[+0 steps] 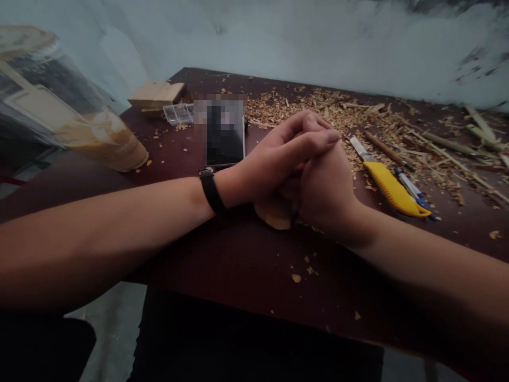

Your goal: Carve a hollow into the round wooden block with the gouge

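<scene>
My left hand (274, 154), with a black band on its wrist, is closed against my right hand, its thumb lying across the top of it. Below the left palm the rounded end of a light wooden piece (274, 213) sticks out; the left hand appears to grip it, and the rest is hidden. My right hand (328, 183) is curled into a fist pressed against the left. Its fingers face away from me, so whatever they hold is out of sight. Both hands are low over the dark red table (222, 254).
A yellow-handled cutter (392, 185), a blue and white pen (411, 187) and a thin brown wooden-handled tool (385, 148) lie at right. Wood shavings (318, 106) cover the back. A phone-like device (226, 140), clear case (178, 113), wood blocks (157, 94) and plastic drink cup (99, 132) stand left.
</scene>
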Demonstrator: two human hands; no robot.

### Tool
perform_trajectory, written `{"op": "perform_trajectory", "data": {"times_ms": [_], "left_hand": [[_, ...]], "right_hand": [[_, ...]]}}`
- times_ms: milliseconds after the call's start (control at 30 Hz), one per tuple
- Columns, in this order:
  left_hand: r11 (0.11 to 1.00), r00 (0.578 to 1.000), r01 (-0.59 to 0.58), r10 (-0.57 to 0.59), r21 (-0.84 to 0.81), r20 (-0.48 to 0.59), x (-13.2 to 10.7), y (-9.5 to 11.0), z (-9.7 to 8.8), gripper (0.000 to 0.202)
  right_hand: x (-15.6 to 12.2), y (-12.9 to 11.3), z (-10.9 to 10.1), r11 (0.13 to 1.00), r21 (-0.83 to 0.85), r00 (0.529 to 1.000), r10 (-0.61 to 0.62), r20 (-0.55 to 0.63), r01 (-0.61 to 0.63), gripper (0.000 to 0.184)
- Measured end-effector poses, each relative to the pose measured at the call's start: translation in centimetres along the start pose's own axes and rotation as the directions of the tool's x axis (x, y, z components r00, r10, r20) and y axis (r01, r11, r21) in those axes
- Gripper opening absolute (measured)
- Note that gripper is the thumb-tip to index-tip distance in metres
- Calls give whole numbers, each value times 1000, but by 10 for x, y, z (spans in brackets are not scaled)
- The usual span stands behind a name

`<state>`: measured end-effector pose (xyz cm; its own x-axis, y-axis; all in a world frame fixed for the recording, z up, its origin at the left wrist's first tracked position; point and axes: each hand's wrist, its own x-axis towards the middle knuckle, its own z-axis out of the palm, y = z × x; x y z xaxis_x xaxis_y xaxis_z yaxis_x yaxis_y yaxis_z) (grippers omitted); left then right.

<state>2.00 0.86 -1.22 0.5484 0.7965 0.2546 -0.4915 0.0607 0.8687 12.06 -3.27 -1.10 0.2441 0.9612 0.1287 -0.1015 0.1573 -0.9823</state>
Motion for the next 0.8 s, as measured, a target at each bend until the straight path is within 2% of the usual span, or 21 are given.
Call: {"op": "perform_trajectory", "data": {"times_ms": [67,133,300,467,567,700,800], "left_hand": [[995,995,88,-85,-48,48,1,1,0,28],[987,989,129,-121,-100,84,2,3,0,26],[972,984,162,-147,-172,96,2,6,1,29],[959,980,185,-165,-216,110,-1,9,2,29],[960,984,169,-151,-222,94,0,7,3,38],[974,996,78,-66,-214,61,4,1,4,40],[988,995,90,-84,-129,48,4,2,4,38]], "right_hand": [[4,-1,1,993,77,996,85,13,-86,62],[7,-3,2,979,145,990,142,24,-144,64],[8,-10,3,962,234,989,128,74,-142,67],[10,-15,5,953,280,991,94,91,-116,60],[11,-16,4,954,272,986,88,144,-125,58],[9,-14,4,961,256,989,69,130,-100,67],[7,-15,6,989,137,991,33,126,-50,62]]}}
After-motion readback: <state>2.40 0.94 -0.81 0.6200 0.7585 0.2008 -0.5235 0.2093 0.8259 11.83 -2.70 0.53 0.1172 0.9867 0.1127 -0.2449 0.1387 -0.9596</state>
